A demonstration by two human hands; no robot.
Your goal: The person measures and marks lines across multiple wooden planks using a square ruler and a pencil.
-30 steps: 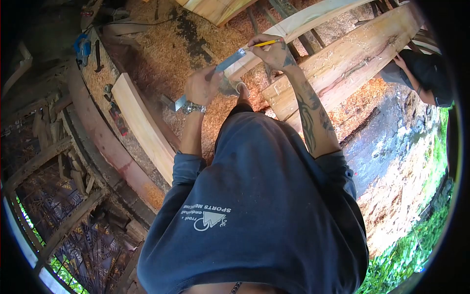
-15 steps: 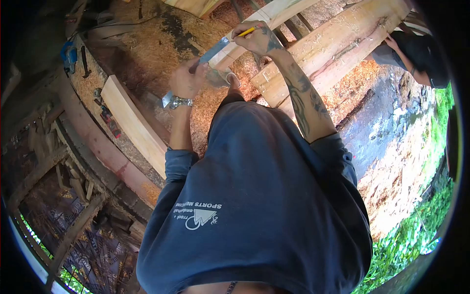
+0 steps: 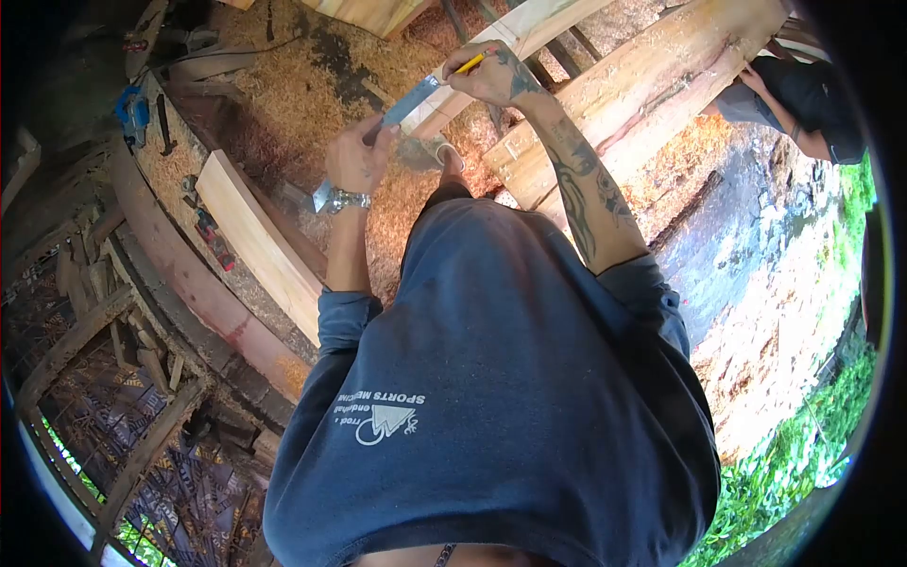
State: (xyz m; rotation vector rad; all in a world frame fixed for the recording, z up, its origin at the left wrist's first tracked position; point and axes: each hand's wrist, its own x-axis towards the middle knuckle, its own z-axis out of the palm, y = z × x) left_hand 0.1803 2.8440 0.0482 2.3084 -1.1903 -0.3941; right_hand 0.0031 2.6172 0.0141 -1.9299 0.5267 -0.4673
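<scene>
A metal square [image 3: 412, 100] lies with its blade across the near end of a pale timber [image 3: 529, 28]. My left hand [image 3: 359, 157] is wrapped round the square, whose other end sticks out by my wrist watch. My right hand [image 3: 491, 76] holds a yellow pencil [image 3: 470, 62] in a pinch, close to the blade's far end and over the timber. The pencil's tip is hidden by my fingers.
Right of the timber lies a wide plank [image 3: 642, 94], with a person [image 3: 794, 104] touching it. On the left are a curved board [image 3: 255, 241], a blue tool [image 3: 133, 113], a hammer [image 3: 164, 123] and a red-black tool [image 3: 213, 238]. Shavings cover the ground.
The view has shifted, so hands, timber and plank appear further up and left. The pencil in my right hand is tilted more steeply. My left hand still holds the square.
</scene>
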